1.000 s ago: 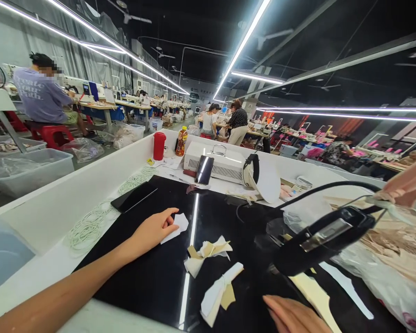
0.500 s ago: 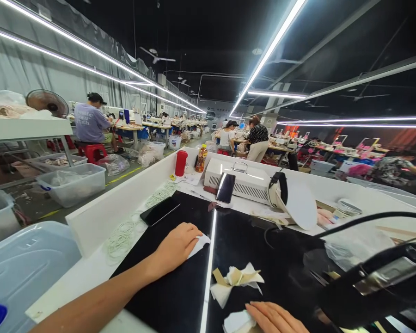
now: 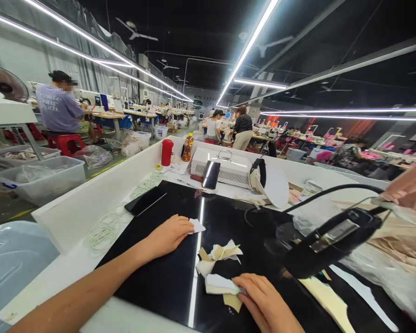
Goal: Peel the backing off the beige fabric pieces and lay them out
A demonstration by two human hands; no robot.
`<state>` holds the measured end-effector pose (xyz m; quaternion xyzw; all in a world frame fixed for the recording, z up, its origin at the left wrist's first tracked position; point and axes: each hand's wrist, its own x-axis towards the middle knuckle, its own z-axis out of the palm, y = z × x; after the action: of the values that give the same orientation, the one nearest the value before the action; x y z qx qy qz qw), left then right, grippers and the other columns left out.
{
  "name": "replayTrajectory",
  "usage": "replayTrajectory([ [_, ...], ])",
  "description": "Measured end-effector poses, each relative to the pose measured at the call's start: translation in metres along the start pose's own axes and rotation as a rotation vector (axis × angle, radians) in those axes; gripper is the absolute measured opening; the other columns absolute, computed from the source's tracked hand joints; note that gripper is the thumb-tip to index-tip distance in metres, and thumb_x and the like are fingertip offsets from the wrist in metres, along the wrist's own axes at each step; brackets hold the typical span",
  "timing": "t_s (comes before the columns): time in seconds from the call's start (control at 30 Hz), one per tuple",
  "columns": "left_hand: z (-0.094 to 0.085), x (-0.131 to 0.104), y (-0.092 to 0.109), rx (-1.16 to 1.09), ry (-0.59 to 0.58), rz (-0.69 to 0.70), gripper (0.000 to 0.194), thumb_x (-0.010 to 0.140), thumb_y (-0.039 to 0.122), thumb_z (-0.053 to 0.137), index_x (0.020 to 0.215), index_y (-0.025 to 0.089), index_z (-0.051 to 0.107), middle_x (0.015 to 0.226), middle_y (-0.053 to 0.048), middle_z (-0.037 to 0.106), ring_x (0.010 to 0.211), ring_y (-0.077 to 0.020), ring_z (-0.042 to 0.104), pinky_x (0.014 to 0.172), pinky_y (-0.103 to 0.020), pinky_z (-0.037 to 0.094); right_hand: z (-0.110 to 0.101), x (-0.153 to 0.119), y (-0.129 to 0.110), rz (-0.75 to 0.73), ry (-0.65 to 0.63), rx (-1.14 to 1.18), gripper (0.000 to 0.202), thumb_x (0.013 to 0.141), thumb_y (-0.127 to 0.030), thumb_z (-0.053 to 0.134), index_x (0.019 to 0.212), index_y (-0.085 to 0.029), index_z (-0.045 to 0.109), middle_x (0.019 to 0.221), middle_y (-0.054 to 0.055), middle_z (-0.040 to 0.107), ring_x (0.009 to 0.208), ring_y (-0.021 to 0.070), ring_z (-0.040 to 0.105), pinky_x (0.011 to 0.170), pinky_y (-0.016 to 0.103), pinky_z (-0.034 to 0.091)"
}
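The right hand [image 3: 263, 298], apart a second ago, now pinches one end of a folded, white-and-cream, cloth-like bundle [image 3: 219, 283] over the glossy black tabletop [image 3: 156, 286]; both hands are engaged, the left hand [image 3: 169, 235] half-curled over a small white angular piece [image 3: 198, 226] (grip hidden, can't tell).

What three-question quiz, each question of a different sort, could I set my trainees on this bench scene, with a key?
1. Which of the wearer's hands touches the nearer bundle of white and tan pieces?

2. True or false: the red container stands to the left of the bottle with a yellow cap in this view.

3. What are the fingers of the left hand on?
A. The white visor
B. A small white piece
C. The coil of pale green cord

Key:
1. The right hand.
2. True.
3. B.
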<state>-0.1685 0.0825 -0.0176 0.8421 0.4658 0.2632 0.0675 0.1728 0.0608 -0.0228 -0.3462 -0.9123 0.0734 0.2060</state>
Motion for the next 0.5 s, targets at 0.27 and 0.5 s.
replayTrajectory([
  [0.27,-0.006,-0.002,0.009,-0.052,0.088,-0.022,0.028,0.103,0.024,0.049,0.126,0.023,0.066,0.135,-0.006,0.066,0.133,-0.0241,0.055,0.120,-0.051,0.034,-0.002,-0.007,-0.007,0.185,-0.070,0.225,0.023,0.102,-0.031,0.052,0.118,-0.028,0.068,0.116,0.005,0.070,0.109,0.0196,0.068,0.097,0.029,0.056],
  [0.5,-0.022,-0.007,0.093,-0.398,-0.006,0.011,0.036,0.093,0.035,0.072,0.127,0.026,0.065,0.129,-0.002,0.069,0.121,-0.0194,0.062,0.109,-0.030,0.047,-0.024,0.010,-0.048,0.115,-0.066,0.383,0.020,0.098,-0.022,0.054,0.110,-0.027,0.069,0.101,0.001,0.071,0.089,0.0142,0.070,0.081,0.019,0.055],
])
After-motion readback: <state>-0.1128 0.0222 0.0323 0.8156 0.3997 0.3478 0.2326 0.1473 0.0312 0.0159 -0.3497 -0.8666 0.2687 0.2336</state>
